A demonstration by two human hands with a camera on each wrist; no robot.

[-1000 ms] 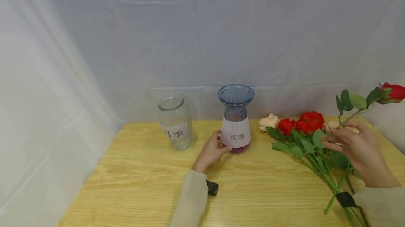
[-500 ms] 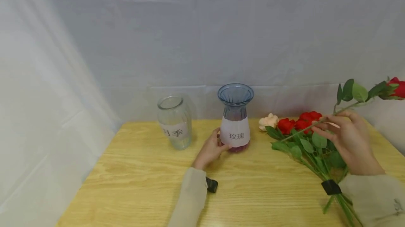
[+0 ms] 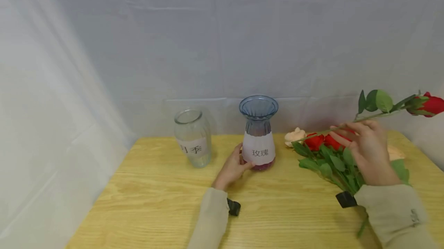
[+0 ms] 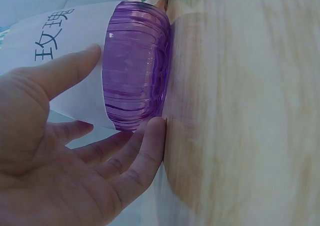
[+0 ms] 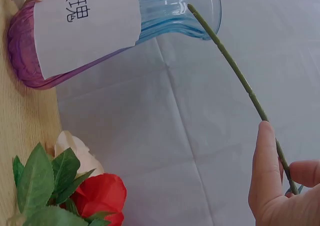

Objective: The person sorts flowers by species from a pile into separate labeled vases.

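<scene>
My left hand (image 3: 233, 169) holds the lower part of a blue-to-purple glass vase (image 3: 258, 125) with a white paper label. In the left wrist view, the thumb of the left hand (image 4: 75, 156) lies on the label and the fingers reach behind the purple base (image 4: 137, 66). My right hand (image 3: 372, 152) pinches the stem of a red rose (image 3: 430, 104) above the table. The bloom points right and the bare stem points left. In the right wrist view, the stem (image 5: 235, 71) runs from the right hand (image 5: 280, 186) and its tip overlaps the vase's mouth; contact cannot be told.
A clear glass vase (image 3: 194, 133) with a paper label stands to the left. Several loose flowers lie on the wooden table (image 3: 156, 202) at the right, with red blooms (image 3: 315, 142), a pale bloom (image 3: 295, 137) and green leaves (image 3: 326, 168). White cloth (image 3: 190, 48) hangs behind.
My right hand has moved left with the red rose, whose stem has come out over the lying flowers and swung toward the vase. The left hand has stayed at the vase's base.
</scene>
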